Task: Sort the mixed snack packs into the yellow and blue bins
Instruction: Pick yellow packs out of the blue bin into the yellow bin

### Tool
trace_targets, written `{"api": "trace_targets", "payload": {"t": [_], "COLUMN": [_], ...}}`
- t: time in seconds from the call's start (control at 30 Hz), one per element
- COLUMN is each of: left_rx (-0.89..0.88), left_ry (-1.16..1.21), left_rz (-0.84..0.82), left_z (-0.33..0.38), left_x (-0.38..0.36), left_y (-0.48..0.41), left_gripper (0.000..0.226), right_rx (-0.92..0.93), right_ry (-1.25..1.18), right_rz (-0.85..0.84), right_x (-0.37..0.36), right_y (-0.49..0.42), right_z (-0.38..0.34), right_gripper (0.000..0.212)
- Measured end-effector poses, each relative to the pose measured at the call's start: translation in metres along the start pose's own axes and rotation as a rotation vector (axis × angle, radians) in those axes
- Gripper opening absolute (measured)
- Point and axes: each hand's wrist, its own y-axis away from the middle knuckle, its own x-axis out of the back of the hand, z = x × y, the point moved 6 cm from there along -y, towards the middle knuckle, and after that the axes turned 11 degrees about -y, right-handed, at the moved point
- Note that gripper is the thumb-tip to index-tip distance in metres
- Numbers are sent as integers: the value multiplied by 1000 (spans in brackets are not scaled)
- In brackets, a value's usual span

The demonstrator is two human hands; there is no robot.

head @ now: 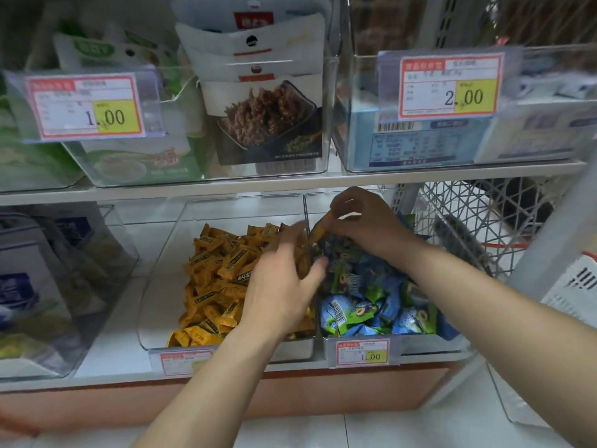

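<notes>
Two clear bins sit side by side on the lower shelf. The left bin (161, 273) holds several yellow snack packs (219, 270); the right bin (420, 345) holds blue and green packs (365, 305). My right hand (365, 221) hovers over the back of the blue bin and pinches a yellow pack (319, 229) by its end. My left hand (284, 286) is over the wall between the bins, blurred, with its fingers curled around what looks like a yellow pack (303, 257).
Price tags (361, 352) hang on the bin fronts. The upper shelf (290, 182) carries clear boxes of packaged goods just above my hands. A white wire basket (468, 221) stands to the right, and a clear box with blue-white packs (38, 286) to the left.
</notes>
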Motion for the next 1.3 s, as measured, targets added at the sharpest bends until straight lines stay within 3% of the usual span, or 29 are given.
{"api": "trace_targets", "payload": {"t": [0.1,0.2,0.33,0.57,0.63,0.73,0.8,0.9,1.03,1.13,1.23,1.3], "left_rx": [-25,99,186,-113,-105,-117,-122,-129,-98,-33,169,213], "left_ry": [59,18,-63,-198,-178,-162,-148,-139,-14,129,-69,-270], "left_rz": [97,143,83,-138,-121,-108,-117,-106,-30,73,86,74], "left_z": [6,-16,-30,3,0,-3,-3,-1,7,5,-28,-41], "left_x": [11,22,21,-14,-15,-12,-12,-10,2,16,29,35], "left_y": [-2,-5,-2,14,14,12,12,13,11,8,2,2], "left_gripper": [29,15,19,42,41,42,43,43,47,31,35,45], "right_rx": [-21,-6,-65,-130,-130,-130,-173,-162,-21,8,2,-56], "right_ry": [-146,80,275,677,847,963,862,667,197,-67,74,348], "right_rz": [-92,-52,-87,-564,-605,-645,-588,-409,-122,-85,-22,-172], "right_x": [-14,-6,-2,-29,-29,-28,-19,0,4,-12,-11,-13], "right_y": [18,23,30,50,51,47,44,41,42,39,30,27], "right_z": [-18,-26,-11,6,12,15,12,-2,-32,-39,-33,-18], "right_gripper": [10,8,4,20,39,28,17,20,26,25,14,2]}}
